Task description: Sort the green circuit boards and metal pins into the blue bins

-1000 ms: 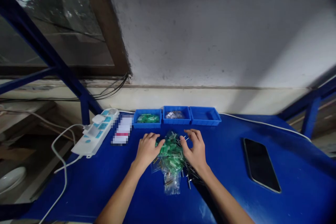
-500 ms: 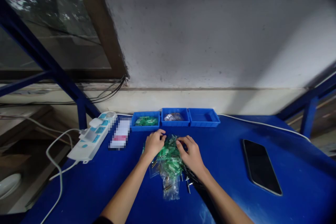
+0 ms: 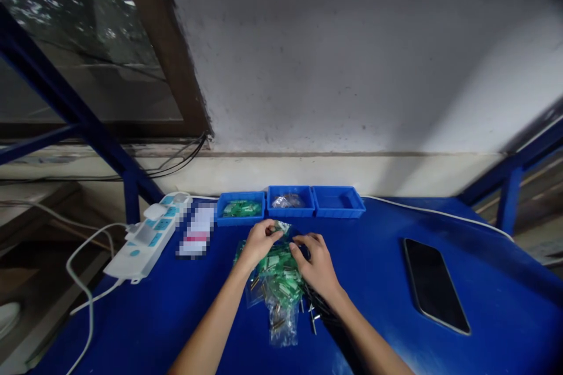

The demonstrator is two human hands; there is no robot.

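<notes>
My left hand point(image 3: 260, 242) is closed in a pinch on a small clear plastic packet point(image 3: 282, 227) with a bit of green showing in it. Across from it, my right hand point(image 3: 315, 261) has its fingers bent and thumb apart, with nothing visible in its grasp. Both hands are over a heap of small green packets point(image 3: 281, 275) on the blue table. Clear bags with brass-coloured pins point(image 3: 281, 322) lie at the heap's near side. Beside my right wrist are black pieces with shiny metal ends point(image 3: 313, 321), partly covered by the forearm.
Behind the heap stand three blue trays: the left tray point(image 3: 241, 221) has green packets, the middle tray point(image 3: 291, 212) clear bags, the right tray point(image 3: 338, 212) nothing visible. A phone point(image 3: 436, 285) lies right. A white power strip point(image 3: 143, 252) with cables and a blurred pink-marked item point(image 3: 196, 233) are left.
My left hand has lifted a small packet at the far edge of the heap. My right hand has shifted slightly beside it. The whole view has dropped and moved a little.
</notes>
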